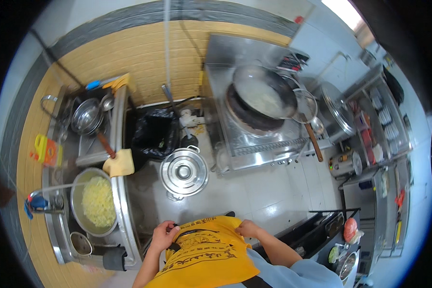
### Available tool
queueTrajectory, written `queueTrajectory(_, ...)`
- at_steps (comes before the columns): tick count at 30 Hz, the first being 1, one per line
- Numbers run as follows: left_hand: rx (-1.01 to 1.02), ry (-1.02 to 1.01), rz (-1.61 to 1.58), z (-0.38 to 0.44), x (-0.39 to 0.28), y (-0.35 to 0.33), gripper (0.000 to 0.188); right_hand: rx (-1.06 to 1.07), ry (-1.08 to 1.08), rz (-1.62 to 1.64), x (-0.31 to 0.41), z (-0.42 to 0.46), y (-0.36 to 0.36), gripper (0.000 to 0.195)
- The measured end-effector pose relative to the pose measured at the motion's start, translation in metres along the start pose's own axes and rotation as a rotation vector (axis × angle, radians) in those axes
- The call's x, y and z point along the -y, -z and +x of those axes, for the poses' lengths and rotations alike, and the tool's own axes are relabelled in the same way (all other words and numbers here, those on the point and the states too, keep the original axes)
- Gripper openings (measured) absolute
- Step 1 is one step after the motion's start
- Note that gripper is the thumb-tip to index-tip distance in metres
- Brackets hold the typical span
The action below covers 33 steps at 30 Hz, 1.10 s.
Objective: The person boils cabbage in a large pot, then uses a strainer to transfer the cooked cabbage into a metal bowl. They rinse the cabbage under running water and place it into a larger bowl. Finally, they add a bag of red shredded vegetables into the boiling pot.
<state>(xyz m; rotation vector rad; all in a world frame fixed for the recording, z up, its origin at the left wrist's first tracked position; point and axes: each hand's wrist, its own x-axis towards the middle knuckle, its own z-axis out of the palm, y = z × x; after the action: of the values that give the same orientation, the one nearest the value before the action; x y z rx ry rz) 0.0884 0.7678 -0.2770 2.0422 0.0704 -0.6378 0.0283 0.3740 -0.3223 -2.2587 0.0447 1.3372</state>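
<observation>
A yellow apron (208, 248) with dark writing covers my front. At its left edge my left hand (165, 234) is closed around something small and black, perhaps a strap or clip. My right hand (248, 229) pinches the apron's right edge. Beyond my hands a lidded steel pot (184, 172) stands on the tiled floor. To the left, a large steel bowl of pale yellow shredded food (98, 201) sits in the sink (121, 207), with the tap's stream reaching it. A wok (264, 91) holding cloudy liquid is on the steel stove at the upper right.
A black-bagged bin (154, 133) stands between sink and stove. A wooden-handled strainer (311, 135) juts over the stove's right edge. A yellow cloth (120, 163) lies on the sink's rim. Shelves with dishes (385, 118) line the right; a dark counter (340, 248) holds bagged food at lower right.
</observation>
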Motion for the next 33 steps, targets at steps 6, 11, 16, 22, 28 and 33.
queueTrajectory(6, 0.307, -0.086, 0.261, 0.075, -0.07, -0.1, 0.048, -0.375, -0.235, 0.548, -0.116, -0.065, -0.056, 0.036)
queueTrajectory(11, 0.623, -0.191, 0.253, 0.111, -0.146, -0.21, 0.047, -0.566, -0.28, 0.186, -0.207, -0.1, -0.082, 0.035)
queueTrajectory(16, 0.907, -0.284, 0.548, 0.144, -0.215, -0.282, 0.044, -1.123, -0.56, 1.043, -0.191, -0.158, -0.061, 0.03)
queueTrajectory(22, 1.086, -0.495, 0.746, 0.171, -0.295, -0.37, 0.044, -1.532, -0.69, 1.527, -0.225, -0.168, -0.094, 0.042)
queueTrajectory(28, 1.264, -0.624, 0.776, 0.151, -0.366, -0.48, 0.044, -1.954, -0.789, 2.102, -0.26, -0.234, -0.12, 0.027)
queueTrajectory(33, 1.449, -0.656, 0.744, 0.123, -0.394, -0.577, 0.044, -2.173, -0.862, 2.086, -0.342, -0.296, -0.133, 0.022)
